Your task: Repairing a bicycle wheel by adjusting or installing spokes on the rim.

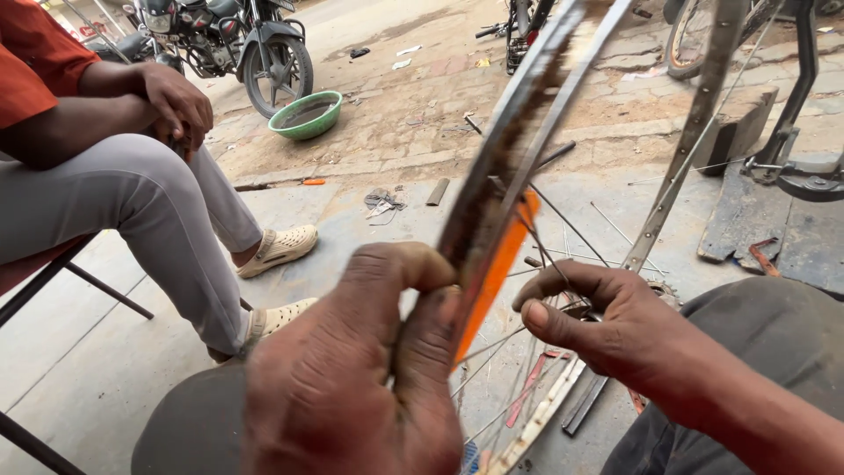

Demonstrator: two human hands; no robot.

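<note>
Head view, close, steeply downward

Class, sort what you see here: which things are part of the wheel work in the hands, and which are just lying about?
In the work:
- rusty metal bicycle wheel rim
- thin steel spokes
- left hand, gripping the rim
- right hand, at the spokes

Lying about:
- round green plastic basin
- parked black motorcycle
- scraps of paper litter
- seated person's cream sandals

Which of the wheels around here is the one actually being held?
The bare, tyreless bicycle rim in the foreground: the left hand grips its edge and the right hand is at its spokes. The motorcycle's front wheel stands untouched, tyre on.
</note>
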